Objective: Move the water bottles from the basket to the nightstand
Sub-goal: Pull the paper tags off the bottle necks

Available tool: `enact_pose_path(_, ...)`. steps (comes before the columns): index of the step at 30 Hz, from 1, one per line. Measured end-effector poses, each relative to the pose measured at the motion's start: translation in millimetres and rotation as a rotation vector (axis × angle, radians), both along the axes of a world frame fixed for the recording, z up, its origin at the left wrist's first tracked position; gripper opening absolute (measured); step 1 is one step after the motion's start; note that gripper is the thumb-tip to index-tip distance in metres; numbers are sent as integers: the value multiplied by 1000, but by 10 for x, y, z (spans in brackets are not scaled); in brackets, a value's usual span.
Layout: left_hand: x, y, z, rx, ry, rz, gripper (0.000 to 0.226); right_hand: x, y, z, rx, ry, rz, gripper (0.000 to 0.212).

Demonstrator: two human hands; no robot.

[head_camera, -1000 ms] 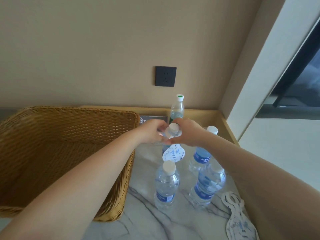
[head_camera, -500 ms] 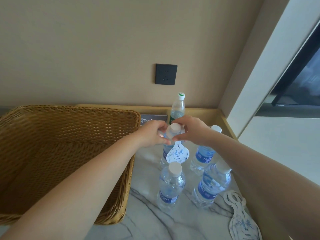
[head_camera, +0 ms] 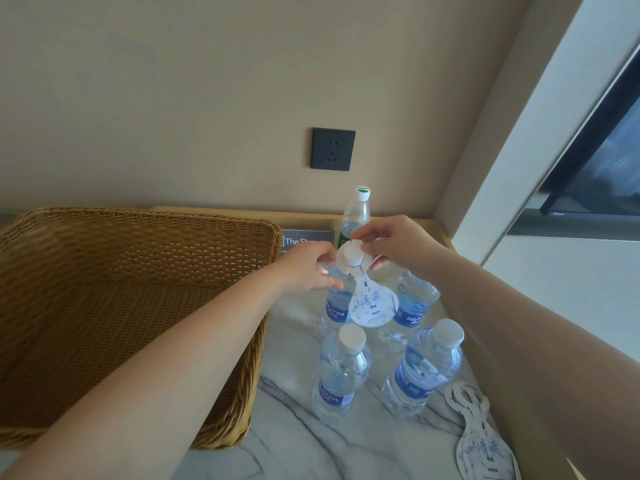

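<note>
At the bottom right of the frame I see a loose paper neck tag (head_camera: 485, 448) lying flat on the marble top of the nightstand (head_camera: 294, 441). The wicker basket (head_camera: 114, 306) fills the left side, resting on the same surface, and I see no bottles inside it. Just above bottom centre stand two blue-labelled bottles, the near left bottle (head_camera: 341, 372) and the near right bottle (head_camera: 427, 368), both upright with white caps. Behind them, at mid-frame, stand two more. On the back left bottle (head_camera: 335, 306) a white hanging tag (head_camera: 370, 303) is looped over the neck. My left hand (head_camera: 308, 268) closes its fingers on that bottle's shoulder, touching the tag's left edge. My right hand (head_camera: 398, 244) pinches the tag's top ring at the cap. The back right bottle (head_camera: 412, 306) sits partly under my right wrist. Farther back, against the wall, a green-capped bottle (head_camera: 356, 216) stands beside a small dark sign (head_camera: 306, 239). Higher on the wall is a black socket (head_camera: 332, 149).
</note>
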State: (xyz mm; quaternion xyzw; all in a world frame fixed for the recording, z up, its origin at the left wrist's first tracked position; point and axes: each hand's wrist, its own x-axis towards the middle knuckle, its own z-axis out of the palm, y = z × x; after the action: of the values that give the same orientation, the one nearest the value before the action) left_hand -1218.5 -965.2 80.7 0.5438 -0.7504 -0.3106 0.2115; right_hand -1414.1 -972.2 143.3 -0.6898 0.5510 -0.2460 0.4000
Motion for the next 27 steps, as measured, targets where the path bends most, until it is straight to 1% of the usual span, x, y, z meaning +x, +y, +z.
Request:
enact_pose_path(4, 4, -7, -5, 12, 1, 0, 40, 43, -13, 40, -68, 71, 12, 19)
enact_pose_path(9, -5, -6, -2, 31, 24, 6, 39, 59, 38, 67, -122, 66, 19, 22)
enact_pose_path(13, -35, 9, 26, 47, 19, 2, 52, 45, 122, 135, -127, 3, 18, 20)
enact_pose_path(16, -40, 25, 51, 50, 3, 14, 52, -14, 205, 191, -134, -71, -6, 21)
enact_pose_path(19, -51, 56, 110, 51, -68, 23, 53, -120, 300, 269, -158, -122, -29, 20)
enact_pose_path(21, -96, 103, 196, 13, -98, 42, 59, -220, 368, 358, -178, -173, -33, 19)
enact_pose_path(23, -162, 174, 333, -73, -37, 83, 62, -339, 449, 466, -202, -236, -48, 20)
enact_pose_path(25, -246, 256, 524, -165, 38, 99, 58, -461, 538, 573, -235, -280, -71, 22)
enact_pose_path(27, -370, 361, 740, -256, 59, 93, 50, -588, 642, 672, -266, -300, -103, 22)
